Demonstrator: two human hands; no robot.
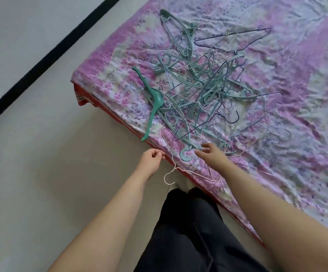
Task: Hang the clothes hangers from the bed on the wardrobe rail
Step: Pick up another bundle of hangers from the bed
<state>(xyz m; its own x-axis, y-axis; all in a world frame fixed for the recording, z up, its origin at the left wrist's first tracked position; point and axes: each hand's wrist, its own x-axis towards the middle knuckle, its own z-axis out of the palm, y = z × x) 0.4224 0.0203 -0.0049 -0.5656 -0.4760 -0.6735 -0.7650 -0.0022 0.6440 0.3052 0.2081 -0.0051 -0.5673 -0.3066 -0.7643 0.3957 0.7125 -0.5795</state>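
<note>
The bed (277,173) runs out of frame on the right and far sides. Tangled hangers (202,89) overlap, individual shapes indistinct.

Head view, single: worn high, facing forward and steeply down, near the bed (296,154) edge, floor (41,193) at left.

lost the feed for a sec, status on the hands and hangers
Left hand pinches white wire hanger at bed edge. Right hand open over hanger pile. Pile tangled; none hung yet.
</note>
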